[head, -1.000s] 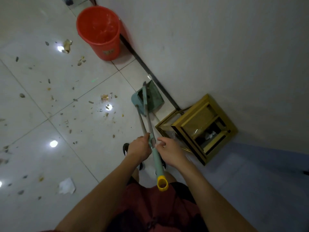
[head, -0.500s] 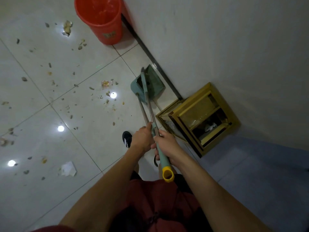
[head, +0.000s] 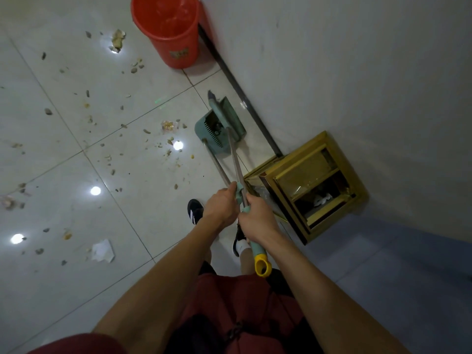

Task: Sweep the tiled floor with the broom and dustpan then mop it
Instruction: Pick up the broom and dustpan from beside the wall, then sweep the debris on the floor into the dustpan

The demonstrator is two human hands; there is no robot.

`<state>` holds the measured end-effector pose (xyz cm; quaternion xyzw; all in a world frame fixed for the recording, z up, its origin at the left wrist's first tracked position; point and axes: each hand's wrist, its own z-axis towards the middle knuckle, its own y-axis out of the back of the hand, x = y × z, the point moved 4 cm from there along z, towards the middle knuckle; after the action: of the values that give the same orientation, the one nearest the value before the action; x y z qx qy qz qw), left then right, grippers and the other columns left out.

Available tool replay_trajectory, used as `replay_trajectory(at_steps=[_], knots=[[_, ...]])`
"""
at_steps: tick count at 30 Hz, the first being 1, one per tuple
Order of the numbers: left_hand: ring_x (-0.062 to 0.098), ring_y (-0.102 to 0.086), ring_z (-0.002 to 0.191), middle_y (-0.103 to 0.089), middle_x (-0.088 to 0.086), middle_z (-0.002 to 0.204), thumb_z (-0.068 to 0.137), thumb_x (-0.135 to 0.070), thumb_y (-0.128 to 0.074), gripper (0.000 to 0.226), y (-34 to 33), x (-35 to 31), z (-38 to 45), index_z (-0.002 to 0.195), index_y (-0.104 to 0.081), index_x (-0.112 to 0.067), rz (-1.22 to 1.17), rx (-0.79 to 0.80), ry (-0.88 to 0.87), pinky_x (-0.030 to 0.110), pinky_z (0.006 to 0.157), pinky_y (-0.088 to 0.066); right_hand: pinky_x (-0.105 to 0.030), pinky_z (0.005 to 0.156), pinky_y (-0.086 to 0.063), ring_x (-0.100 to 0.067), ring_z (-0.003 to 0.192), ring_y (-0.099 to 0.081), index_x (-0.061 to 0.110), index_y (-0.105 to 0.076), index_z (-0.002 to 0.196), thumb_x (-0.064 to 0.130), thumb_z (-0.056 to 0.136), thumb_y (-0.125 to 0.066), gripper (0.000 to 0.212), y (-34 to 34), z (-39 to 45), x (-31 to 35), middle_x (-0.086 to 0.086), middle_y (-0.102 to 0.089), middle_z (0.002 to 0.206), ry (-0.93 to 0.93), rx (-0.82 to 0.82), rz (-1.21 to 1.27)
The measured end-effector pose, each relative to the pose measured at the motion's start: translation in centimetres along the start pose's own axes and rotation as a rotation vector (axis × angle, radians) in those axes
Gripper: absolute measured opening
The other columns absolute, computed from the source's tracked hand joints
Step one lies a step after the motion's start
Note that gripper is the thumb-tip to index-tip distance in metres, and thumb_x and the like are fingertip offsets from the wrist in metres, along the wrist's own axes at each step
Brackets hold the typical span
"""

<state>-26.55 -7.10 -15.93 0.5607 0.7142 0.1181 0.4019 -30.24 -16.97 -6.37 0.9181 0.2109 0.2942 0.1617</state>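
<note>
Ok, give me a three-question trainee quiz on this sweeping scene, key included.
1. True or false: the red bucket stands by the wall.
2. Which hand grips the handle with the yellow cap? A) left hand B) right hand
3. Fill in: the dustpan rests on the ____ .

Key: 1 true; 2 B; 3 floor, near the wall, with debris scattered to its left.

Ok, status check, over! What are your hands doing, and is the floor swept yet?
Left hand and right hand each grip a handle. Broom and dustpan sit together by the wall. Crumbs and paper scrap on tiles, unswept. Red bucket ahead.
</note>
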Motion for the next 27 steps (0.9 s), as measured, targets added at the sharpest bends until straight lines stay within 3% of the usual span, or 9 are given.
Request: replay_trajectory(at_steps=[3, 8, 15, 17, 19, 21, 24, 27], knots=[[0.029, -0.056, 0.074, -0.065, 0.015, 0.100, 0.089, -0.020, -0.058, 0.041, 0.7, 0.0, -0.5, 0.127, -0.043, -0.019, 0.016, -0.024, -0.006, 0.037, 0.059, -0.044, -0.036, 0.069, -0.057, -0.024, 0.091, -0.066, 0.025, -0.051, 0.138, 0.005, 0.091, -0.053, 0.051, 0.4, 0.0, 0.5, -0.006, -0.066, 0.104, 0.044, -0.008, -0.126], [0.037, -0.065, 0.084, -0.069, 0.017, 0.107, 0.091, -0.020, -0.055, 0.047, 3.4, 2.6, -1.3, 0.138, -0.046, -0.020, 0.081, -0.133, 0.014, 0.039, 0.063, -0.050, -0.038, 0.082, -0.058, -0.031, 0.106, -0.063, 0.024, -0.036, 0.152, 0.001, 0.092, -0.049, 0.066, 2.4, 0.5, -0.2, -0.012, -0.061, 0.127, 0.134, -0.028, -0.375], [0.035, -0.066, 0.079, -0.071, 0.013, 0.102, 0.094, -0.024, -0.050, 0.047, 6.0, 4.5, -3.4, 0.141, -0.052, -0.029, 0.084, -0.225, 0.074, 0.043, 0.070, -0.058, -0.037, 0.081, -0.058, -0.030, 0.105, -0.062, 0.019, -0.045, 0.146, 0.009, 0.090, -0.056, 0.058, 3.9, 2.8, -0.2, -0.010, -0.061, 0.127, 0.180, -0.073, -0.291], [0.033, -0.066, 0.078, -0.071, 0.011, 0.100, 0.093, -0.023, -0.050, 0.046, 6.1, 4.7, -4.5, 0.139, -0.054, -0.028, 0.050, -0.250, 0.096, 0.044, 0.071, -0.059, -0.030, 0.073, -0.054, -0.030, 0.102, -0.064, 0.017, -0.053, 0.139, 0.013, 0.089, -0.061, 0.051, 4.0, 3.6, -0.2, -0.007, -0.064, 0.119, 0.178, -0.084, -0.283], [0.031, -0.065, 0.075, -0.071, 0.009, 0.095, 0.092, -0.021, -0.050, 0.043, 6.2, 5.3, -5.8, 0.135, -0.056, -0.027, 0.020, -0.280, 0.125, 0.044, 0.069, -0.059, -0.018, 0.052, -0.045, -0.024, 0.083, -0.066, 0.016, -0.062, 0.118, 0.013, 0.087, -0.063, 0.031, 4.0, 4.4, 0.0, -0.004, -0.065, 0.098, 0.182, -0.075, -0.289], [0.028, -0.064, 0.070, -0.070, 0.007, 0.089, 0.092, -0.022, -0.049, 0.039, 6.4, 6.1, -6.9, 0.130, -0.058, -0.027, 0.000, -0.303, 0.152, 0.044, 0.067, -0.059, -0.018, 0.039, -0.039, -0.017, 0.065, -0.061, 0.013, -0.060, 0.094, 0.011, 0.085, -0.063, 0.010, 4.3, 5.2, 0.1, -0.002, -0.061, 0.082, 0.170, -0.069, -0.302], [0.024, -0.063, 0.067, -0.068, 0.005, 0.086, 0.092, -0.022, -0.051, 0.042, 7.1, 8.0, -9.0, 0.132, -0.057, -0.031, -0.034, -0.360, 0.235, 0.042, 0.064, -0.060, -0.028, 0.059, -0.048, -0.028, 0.072, -0.062, 0.014, -0.055, 0.079, 0.006, 0.084, -0.059, 0.010, 4.2, 6.1, 0.7, -0.001, -0.056, 0.072, 0.187, -0.044, -0.315], [0.021, -0.062, 0.064, -0.068, 0.003, 0.084, 0.092, -0.024, -0.053, 0.044, 7.6, 10.5, -10.7, 0.135, -0.056, -0.033, -0.093, -0.422, 0.305, 0.042, 0.062, -0.061, -0.032, 0.076, -0.054, -0.032, 0.089, -0.065, 0.005, -0.067, 0.099, 0.006, 0.084, -0.060, 0.016, 3.3, 7.7, 2.0, -0.012, -0.068, 0.095, 0.205, -0.015, -0.388]])
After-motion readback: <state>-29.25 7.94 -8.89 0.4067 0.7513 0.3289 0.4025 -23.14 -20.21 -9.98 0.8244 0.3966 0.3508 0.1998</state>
